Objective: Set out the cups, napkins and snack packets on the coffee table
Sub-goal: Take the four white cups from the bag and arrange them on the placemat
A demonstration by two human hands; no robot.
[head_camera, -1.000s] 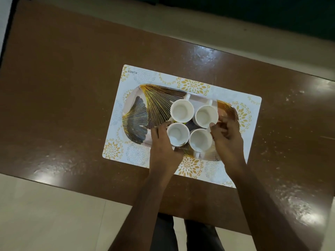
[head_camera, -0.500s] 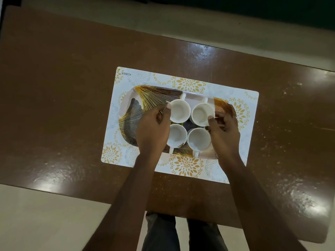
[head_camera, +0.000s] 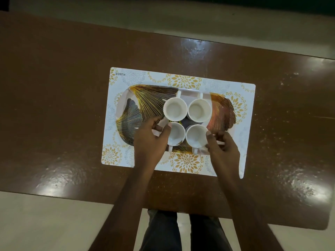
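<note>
Both hands, left hand [head_camera: 150,140] and right hand [head_camera: 222,151], pinch the two near cups [head_camera: 176,135] on a tray [head_camera: 130,113], seemingly arranging them; next, careful lifting.

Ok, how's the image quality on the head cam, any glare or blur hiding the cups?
Head view: dim overall; bright glare patches on the coffee table, none on the four cups; cups sharp, left hand and right hand slightly soft; wide-angle bends the table's edges.

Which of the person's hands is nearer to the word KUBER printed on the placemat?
Left. The left hand rests at the near-left cup, below and right of the KUBER print; the right hand is farther off, beyond the near-right cup.
</note>
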